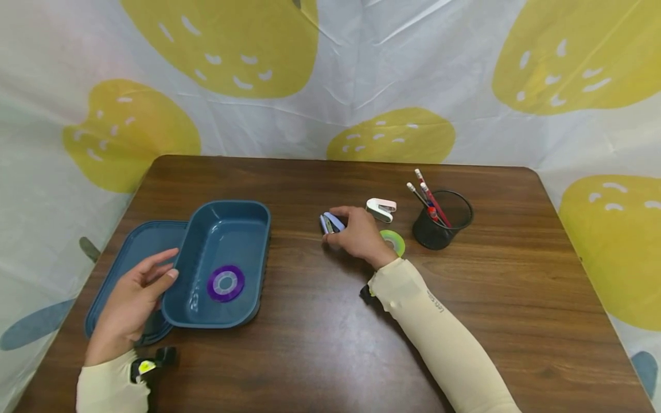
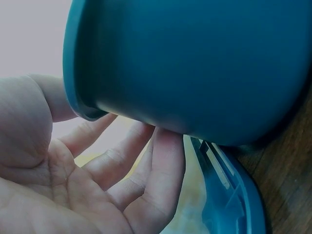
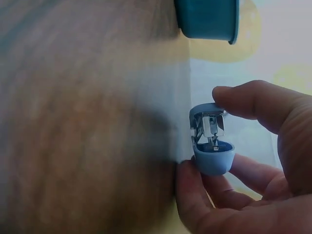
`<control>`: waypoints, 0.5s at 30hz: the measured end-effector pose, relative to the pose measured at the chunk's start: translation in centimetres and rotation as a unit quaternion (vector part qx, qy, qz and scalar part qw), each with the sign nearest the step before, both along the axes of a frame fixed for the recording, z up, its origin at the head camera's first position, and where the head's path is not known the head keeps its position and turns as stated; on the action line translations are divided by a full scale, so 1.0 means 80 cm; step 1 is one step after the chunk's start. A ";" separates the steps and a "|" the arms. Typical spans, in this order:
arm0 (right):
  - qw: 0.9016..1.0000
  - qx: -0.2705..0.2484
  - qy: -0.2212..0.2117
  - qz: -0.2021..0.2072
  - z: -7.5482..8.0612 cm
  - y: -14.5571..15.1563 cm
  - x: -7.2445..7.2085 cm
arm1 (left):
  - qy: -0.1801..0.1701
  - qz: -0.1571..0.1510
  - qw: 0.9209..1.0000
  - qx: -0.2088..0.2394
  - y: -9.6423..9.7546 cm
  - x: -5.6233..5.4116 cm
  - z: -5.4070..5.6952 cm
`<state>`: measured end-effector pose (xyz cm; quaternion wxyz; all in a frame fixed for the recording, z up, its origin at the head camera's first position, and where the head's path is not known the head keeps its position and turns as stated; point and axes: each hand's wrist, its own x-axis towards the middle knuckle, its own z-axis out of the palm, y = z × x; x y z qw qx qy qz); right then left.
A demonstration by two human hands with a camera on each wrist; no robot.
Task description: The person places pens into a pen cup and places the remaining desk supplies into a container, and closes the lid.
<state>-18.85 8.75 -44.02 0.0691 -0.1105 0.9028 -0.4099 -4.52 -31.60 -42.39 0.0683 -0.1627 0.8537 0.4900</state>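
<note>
My right hand [image 1: 360,234] pinches a small light-blue stapler [image 3: 212,139] between thumb and fingers, close over the table. Its metal inner part shows between the two halves in the right wrist view. At the left, my left hand [image 1: 135,298] holds the near-left edge of a blue rectangular container [image 1: 260,252], thumb at the rim and fingers against the outer wall. A purple tape roll [image 1: 225,283] lies flat inside the container. Beneath and to the left of it is a matching blue lid [image 1: 121,269], partly hidden by the container and my hand.
Behind my right hand lies a white and pink stapler [image 1: 381,210]. A green tape roll [image 1: 395,242] lies beside my right wrist, partly covered. Further right stands a black mesh cup [image 1: 436,232] with several pencils. A patterned cloth [image 1: 289,126] hangs behind the wooden table [image 1: 320,355].
</note>
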 end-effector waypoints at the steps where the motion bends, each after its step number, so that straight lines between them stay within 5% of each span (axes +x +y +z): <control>1: 1.000 -0.004 0.002 -0.002 0.001 0.000 0.000 | 0.002 0.000 1.000 0.001 -0.001 0.000 0.000; 15: 0.997 -0.078 0.008 -0.015 -0.003 0.000 -0.002 | -0.001 -0.005 1.000 0.010 -0.004 0.000 -0.001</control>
